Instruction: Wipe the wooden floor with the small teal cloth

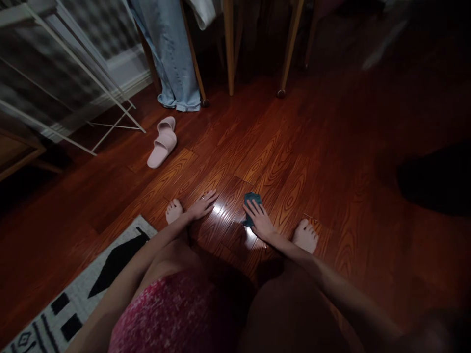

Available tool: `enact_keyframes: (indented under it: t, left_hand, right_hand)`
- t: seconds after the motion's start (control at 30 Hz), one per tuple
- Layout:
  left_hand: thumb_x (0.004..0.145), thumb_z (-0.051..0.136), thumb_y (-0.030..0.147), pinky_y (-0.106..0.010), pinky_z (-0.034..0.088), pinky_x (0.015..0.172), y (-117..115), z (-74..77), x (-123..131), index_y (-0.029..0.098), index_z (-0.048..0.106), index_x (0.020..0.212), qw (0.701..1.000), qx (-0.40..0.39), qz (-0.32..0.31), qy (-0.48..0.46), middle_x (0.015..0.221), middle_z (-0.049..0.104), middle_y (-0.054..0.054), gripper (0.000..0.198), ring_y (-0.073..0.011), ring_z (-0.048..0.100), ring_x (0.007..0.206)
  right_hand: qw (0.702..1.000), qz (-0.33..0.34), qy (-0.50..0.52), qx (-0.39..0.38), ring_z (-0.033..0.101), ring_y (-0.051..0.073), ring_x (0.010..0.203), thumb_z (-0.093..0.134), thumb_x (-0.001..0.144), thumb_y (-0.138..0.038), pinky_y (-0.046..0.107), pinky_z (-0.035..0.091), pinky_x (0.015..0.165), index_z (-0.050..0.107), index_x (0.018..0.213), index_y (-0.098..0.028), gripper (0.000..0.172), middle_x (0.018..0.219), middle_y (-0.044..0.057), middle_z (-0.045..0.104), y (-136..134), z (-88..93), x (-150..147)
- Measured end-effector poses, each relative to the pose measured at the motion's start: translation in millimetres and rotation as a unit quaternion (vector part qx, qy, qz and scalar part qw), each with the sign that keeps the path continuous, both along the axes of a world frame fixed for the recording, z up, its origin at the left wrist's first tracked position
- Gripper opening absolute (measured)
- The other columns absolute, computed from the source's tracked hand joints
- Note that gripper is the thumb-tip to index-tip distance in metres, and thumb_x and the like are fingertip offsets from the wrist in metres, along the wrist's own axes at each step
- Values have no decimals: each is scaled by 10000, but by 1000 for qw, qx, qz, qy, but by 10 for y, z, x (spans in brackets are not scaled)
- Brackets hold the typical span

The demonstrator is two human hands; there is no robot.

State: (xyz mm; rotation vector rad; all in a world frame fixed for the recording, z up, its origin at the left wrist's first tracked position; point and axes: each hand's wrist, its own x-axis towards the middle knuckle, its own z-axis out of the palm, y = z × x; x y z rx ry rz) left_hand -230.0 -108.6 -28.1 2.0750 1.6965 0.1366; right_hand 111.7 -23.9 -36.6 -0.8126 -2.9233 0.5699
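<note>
I am crouched over a glossy reddish wooden floor (287,162). My right hand (259,218) lies flat with fingers spread on a small dark teal cloth (252,200), pressing it to the boards. My left hand (202,206) rests flat on the bare floor to the left, fingers stretched out, holding nothing; a ring shows on one finger. My bare feet (305,235) sit on either side of the hands, the left foot's toes (173,211) just beside my left hand.
A pink slipper (162,142) lies on the floor at the upper left. A white wire rack (73,83) stands at the far left. Wooden chair legs (228,49) with hanging jeans (172,54) are at the top. A white patterned rug (73,299) lies at the lower left.
</note>
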Motion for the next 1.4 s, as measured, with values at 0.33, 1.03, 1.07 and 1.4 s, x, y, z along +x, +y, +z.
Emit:
enact_keyframes:
  t: [0.33,1.03,1.07,1.4]
  left_hand:
    - [1084,279,472,-516,57,1267,13,26,23,247,216,1650,1000,-2,3,-7,1714,141,-83,612,-247,108,1580]
    - [1084,281,474,-507,66,1268,7,2,7,256,198,1654,1000,-3,2,-8,1715,149,-72,616,-243,107,1581]
    - [1084,282,474,-508,68,1268,5,-1,4,255,197,1654,1000,-3,3,-8,1714,153,-73,616,-244,108,1581]
    - [1084,293,454,-506,65,1269,9,22,11,246,199,1654,1000,0,0,-5,1715,140,-76,614,-249,108,1580]
  right_hand:
    - [988,145,-26,-43,131,246,1576,653,758,-97,471,157,1263,344,1599,-214,904,1699,90,232,-13,147,-213]
    - [1000,6,-24,-11,113,281,1578,633,783,-104,510,155,1259,310,1610,-172,890,1702,126,205,48,137,-104]
    - [1000,-20,-19,-5,99,282,1579,626,785,-103,514,153,1258,306,1610,-166,887,1702,131,202,51,127,-70]
    - [969,245,-17,-36,129,251,1576,675,790,-179,453,124,1267,376,1587,-216,852,1690,79,268,-167,25,-185]
